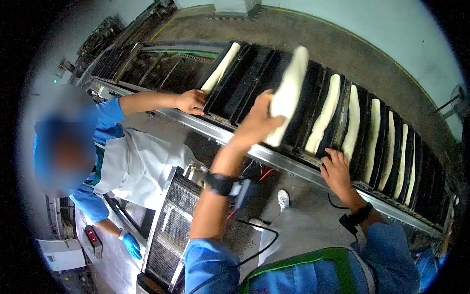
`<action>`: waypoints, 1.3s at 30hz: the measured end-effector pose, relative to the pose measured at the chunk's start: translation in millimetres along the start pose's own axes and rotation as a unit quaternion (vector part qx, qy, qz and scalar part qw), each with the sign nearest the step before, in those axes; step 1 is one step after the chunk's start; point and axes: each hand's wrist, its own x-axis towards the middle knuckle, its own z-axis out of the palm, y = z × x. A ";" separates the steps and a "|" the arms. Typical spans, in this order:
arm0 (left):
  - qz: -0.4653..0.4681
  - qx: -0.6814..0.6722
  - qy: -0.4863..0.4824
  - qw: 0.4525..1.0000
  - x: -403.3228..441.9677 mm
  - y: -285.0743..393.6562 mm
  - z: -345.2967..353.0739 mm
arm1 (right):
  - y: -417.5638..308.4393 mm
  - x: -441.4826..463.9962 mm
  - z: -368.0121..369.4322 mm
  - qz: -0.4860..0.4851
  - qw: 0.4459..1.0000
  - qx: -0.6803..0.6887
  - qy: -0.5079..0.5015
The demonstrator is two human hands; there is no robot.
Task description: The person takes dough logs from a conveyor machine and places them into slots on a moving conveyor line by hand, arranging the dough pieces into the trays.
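My left hand [258, 117] is closed around a long pale dough strip [293, 90], which is tilted over the black loaf tins and slightly blurred. My right hand [337, 171] rests with its fingers apart at the near end of the tins, close to another dough strip [351, 122]. Just left of that, one more dough strip [324, 115] lies lengthwise in its tin. Several more strips [373, 139] fill tins further right. The tin [259, 83] left of my held strip shows a dark, bare inside.
The tins stand on a metal conveyor [293, 169]. To the left, a co-worker's bare hand [192, 101] touches a tin holding a dough strip [223, 68]; their blue-gloved hand [132, 246] is over a metal table [115, 274]. A mesh-topped machine [171, 230] stands between us.
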 end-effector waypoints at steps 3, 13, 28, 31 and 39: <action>0.012 0.311 0.061 0.948 0.7 -54.3 39.1 | 4.1 2.8 -3.4 -0.014 1.000 0.012 -0.001; -0.021 0.428 -0.057 0.902 22.0 -74.4 87.9 | 7.5 3.7 -2.4 0.003 0.998 0.051 -0.023; -0.182 0.534 -0.091 0.820 56.9 -47.9 90.2 | 15.1 2.6 1.5 -0.011 0.995 0.093 -0.016; -0.088 0.504 -0.103 0.853 96.1 -37.3 96.2 | 15.9 3.7 0.3 -0.022 0.993 0.115 -0.002; -0.086 0.363 -0.134 0.918 261.2 -83.5 116.5 | 20.0 2.9 8.8 -0.023 0.993 0.059 -0.103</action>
